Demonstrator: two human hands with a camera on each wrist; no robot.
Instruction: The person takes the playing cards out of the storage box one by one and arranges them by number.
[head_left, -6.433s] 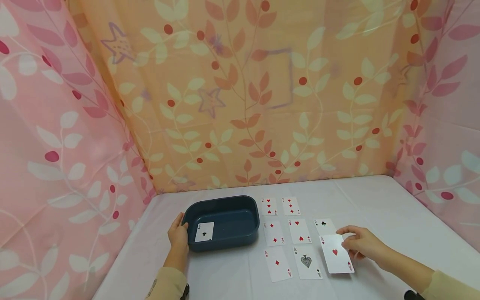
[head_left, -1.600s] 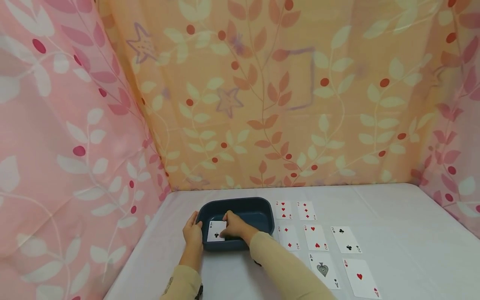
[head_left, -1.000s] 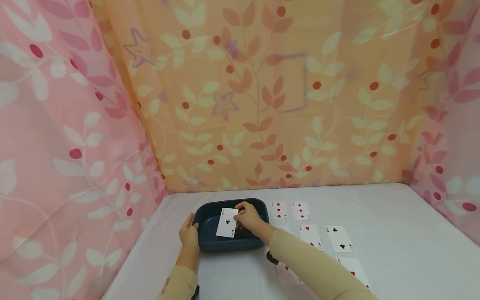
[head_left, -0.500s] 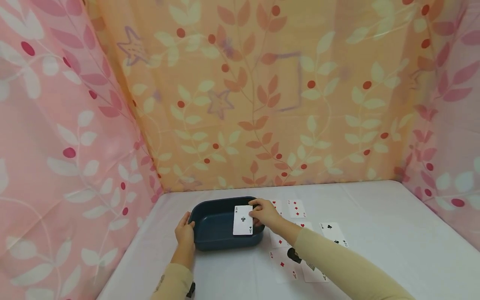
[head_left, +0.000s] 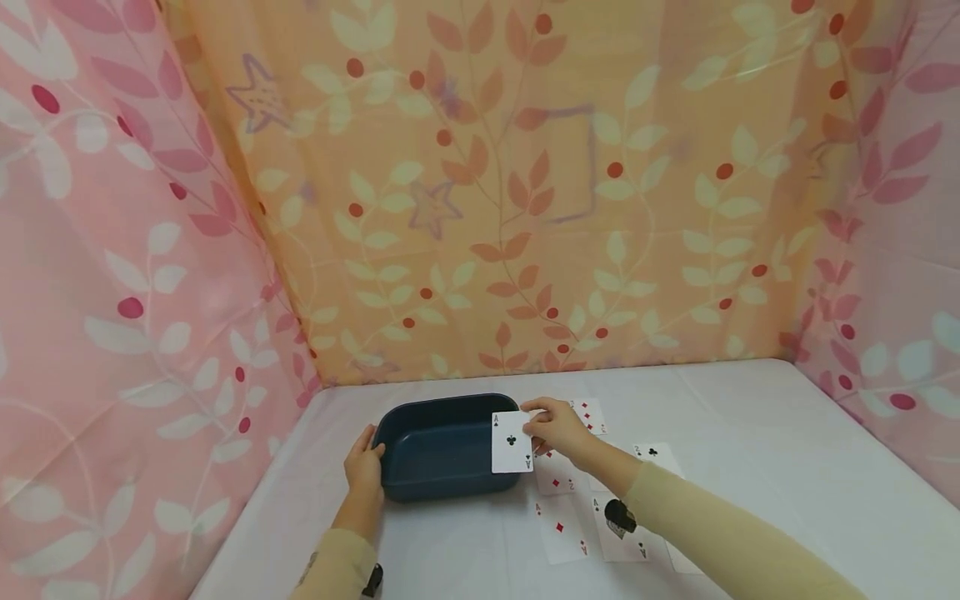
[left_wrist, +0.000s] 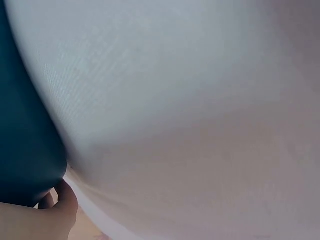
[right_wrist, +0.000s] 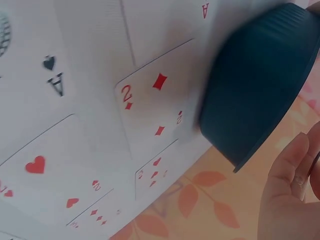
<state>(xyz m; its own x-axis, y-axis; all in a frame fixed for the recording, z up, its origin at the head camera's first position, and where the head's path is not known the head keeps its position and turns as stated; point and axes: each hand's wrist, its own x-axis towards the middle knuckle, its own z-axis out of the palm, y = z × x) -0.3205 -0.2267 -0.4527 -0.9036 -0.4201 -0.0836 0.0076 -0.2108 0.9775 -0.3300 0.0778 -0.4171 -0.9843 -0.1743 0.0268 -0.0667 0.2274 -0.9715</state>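
My left hand (head_left: 363, 467) grips the left end of a dark blue rectangular tray (head_left: 442, 490); its fingers at the tray's wall (left_wrist: 30, 115) show low in the left wrist view. An ace of clubs (head_left: 508, 457) is pinched along its right edge by my right hand (head_left: 558, 429), held up in front of the tray's right end. In the right wrist view, part of my right hand (right_wrist: 287, 195) appears at the right edge, and the card it holds is barely visible. Below that hand lie a two of diamonds (head_left: 555, 481) and an ace of diamonds (head_left: 559, 543).
Face-up cards lie in rows right of the tray: three of diamonds (head_left: 591, 414), two of clubs (head_left: 660, 453), ace of spades (head_left: 626, 550), two of hearts (right_wrist: 55, 165) and three of hearts (right_wrist: 156, 170). My right forearm covers several partly. Patterned curtains (head_left: 450, 292) surround the white-covered table (head_left: 750, 442).
The ace of hearts my right hand held earlier was laid on the table. That hand then took the ace of clubs from the tray and carried it rightward. My left hand stays on the tray.
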